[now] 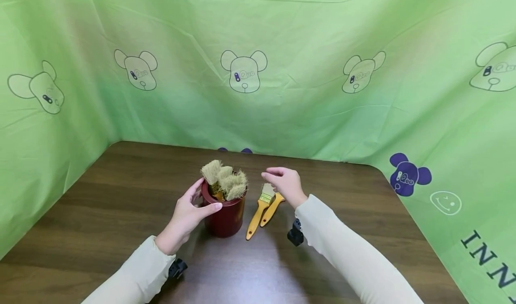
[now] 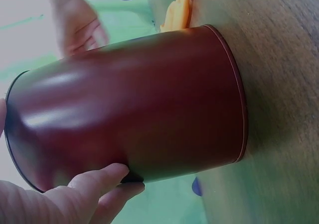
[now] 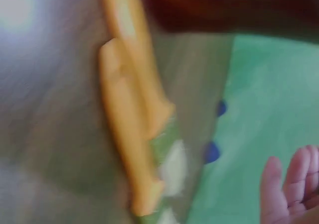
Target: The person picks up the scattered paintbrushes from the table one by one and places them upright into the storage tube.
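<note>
A dark red cylindrical brush holder (image 1: 223, 221) stands upright on the table with several paintbrushes (image 1: 227, 181) in it, pale bristles up. My left hand (image 1: 183, 216) holds it from the left, thumb over the near rim and fingers around the side; the left wrist view shows fingertips against its wall (image 2: 134, 109). Two paintbrushes lie right of the holder, side by side, one with its yellow handle (image 1: 254, 223) toward me, the other (image 1: 272, 211) partly under my right hand. That right hand (image 1: 287, 185), fingers loosely bent and holding nothing, hovers above their bristle ends.
The brown wooden table (image 1: 121, 196) runs back to a green cloth backdrop (image 1: 294, 125) printed with bear heads, which also rises at both sides. A black wrist camera (image 1: 296, 233) sits under the right sleeve, another (image 1: 177, 268) under the left.
</note>
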The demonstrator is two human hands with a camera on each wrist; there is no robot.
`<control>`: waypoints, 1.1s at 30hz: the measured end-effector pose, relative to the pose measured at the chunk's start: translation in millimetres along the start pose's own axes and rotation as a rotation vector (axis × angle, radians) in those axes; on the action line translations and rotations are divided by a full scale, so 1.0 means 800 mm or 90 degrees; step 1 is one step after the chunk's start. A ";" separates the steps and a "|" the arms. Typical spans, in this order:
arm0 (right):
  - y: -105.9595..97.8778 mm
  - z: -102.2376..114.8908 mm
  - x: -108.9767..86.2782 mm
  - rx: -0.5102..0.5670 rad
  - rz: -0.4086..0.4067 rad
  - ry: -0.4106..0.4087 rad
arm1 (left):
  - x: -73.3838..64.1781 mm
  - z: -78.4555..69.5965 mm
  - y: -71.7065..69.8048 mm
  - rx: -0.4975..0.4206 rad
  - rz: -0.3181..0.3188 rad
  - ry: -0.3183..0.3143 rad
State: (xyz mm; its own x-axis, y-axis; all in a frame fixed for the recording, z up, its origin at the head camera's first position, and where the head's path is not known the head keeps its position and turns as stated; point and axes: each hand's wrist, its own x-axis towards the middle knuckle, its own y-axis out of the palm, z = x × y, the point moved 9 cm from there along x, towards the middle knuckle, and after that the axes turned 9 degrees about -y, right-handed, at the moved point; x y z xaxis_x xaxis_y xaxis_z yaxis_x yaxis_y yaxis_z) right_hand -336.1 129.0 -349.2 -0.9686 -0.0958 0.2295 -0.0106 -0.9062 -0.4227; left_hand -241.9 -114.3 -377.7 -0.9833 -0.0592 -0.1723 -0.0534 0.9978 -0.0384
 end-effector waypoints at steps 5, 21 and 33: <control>-0.008 -0.035 -0.007 -0.125 -0.011 0.013 | 0.000 0.002 -0.001 -0.004 -0.004 0.004; 0.023 -0.071 -0.029 -0.384 0.186 0.014 | 0.000 0.003 -0.001 0.008 0.001 -0.009; 0.016 -0.066 -0.048 -0.459 0.279 -0.004 | 0.000 0.000 0.001 0.018 0.004 -0.004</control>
State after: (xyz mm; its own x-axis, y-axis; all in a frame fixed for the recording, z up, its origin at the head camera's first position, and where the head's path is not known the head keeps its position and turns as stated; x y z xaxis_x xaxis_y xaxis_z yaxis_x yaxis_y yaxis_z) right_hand -312.0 143.1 -409.8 -0.9208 -0.3814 -0.0816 0.2073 -0.3014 -0.9307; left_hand -241.7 -113.1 -377.8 -0.9823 -0.0532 -0.1796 -0.0420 0.9970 -0.0658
